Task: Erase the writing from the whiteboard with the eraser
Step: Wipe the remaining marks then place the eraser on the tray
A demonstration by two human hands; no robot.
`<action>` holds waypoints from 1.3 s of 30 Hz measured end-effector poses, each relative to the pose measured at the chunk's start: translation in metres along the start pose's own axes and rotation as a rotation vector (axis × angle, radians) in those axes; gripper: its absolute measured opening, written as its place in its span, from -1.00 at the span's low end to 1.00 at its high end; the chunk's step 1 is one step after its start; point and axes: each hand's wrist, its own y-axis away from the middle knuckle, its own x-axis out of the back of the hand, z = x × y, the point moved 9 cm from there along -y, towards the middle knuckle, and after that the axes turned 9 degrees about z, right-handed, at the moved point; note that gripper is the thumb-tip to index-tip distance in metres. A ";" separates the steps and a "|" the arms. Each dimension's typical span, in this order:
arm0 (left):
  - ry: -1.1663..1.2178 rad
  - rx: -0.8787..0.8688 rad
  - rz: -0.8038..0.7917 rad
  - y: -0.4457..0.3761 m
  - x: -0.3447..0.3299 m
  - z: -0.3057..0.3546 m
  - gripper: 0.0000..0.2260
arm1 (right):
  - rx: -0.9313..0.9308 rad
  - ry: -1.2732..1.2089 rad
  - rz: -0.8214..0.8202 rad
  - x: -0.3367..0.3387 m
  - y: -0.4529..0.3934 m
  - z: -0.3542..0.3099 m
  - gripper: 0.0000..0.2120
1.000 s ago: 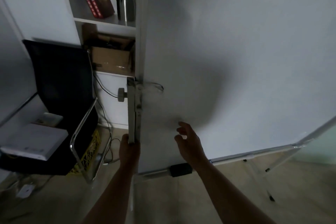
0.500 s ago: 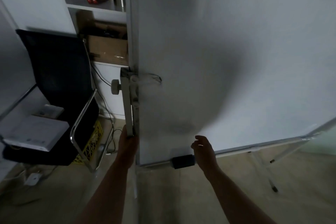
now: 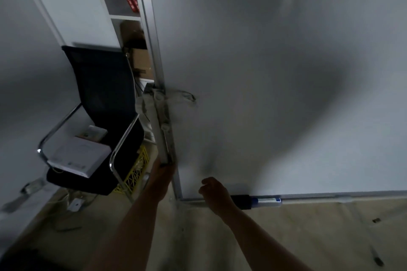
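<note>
My left hand grips the bottom of the whiteboard's side bracket, fingers hidden behind the frame. Right hand hovers w/ fingers loosely curled, grip holding nothing, just in front of the board's bottom-left corner. Black eraser sits on the bottom ledge just right of that hand, blue marker touching its right end. Chair w/ white box on the left.
</note>
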 end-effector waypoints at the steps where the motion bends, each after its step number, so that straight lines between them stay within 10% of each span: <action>1: -0.020 -0.004 -0.011 -0.005 -0.001 -0.002 -0.78 | 0.029 0.052 -0.038 -0.010 -0.003 -0.005 -0.67; 21: -0.064 0.126 -0.315 -0.149 -0.041 -0.015 -0.76 | 0.054 0.072 0.266 -0.055 -0.119 -0.117 -0.77; 39: -0.284 0.090 -0.427 -0.277 -0.122 -0.003 -0.63 | -0.222 -0.520 0.021 -0.012 -0.261 -0.122 -0.83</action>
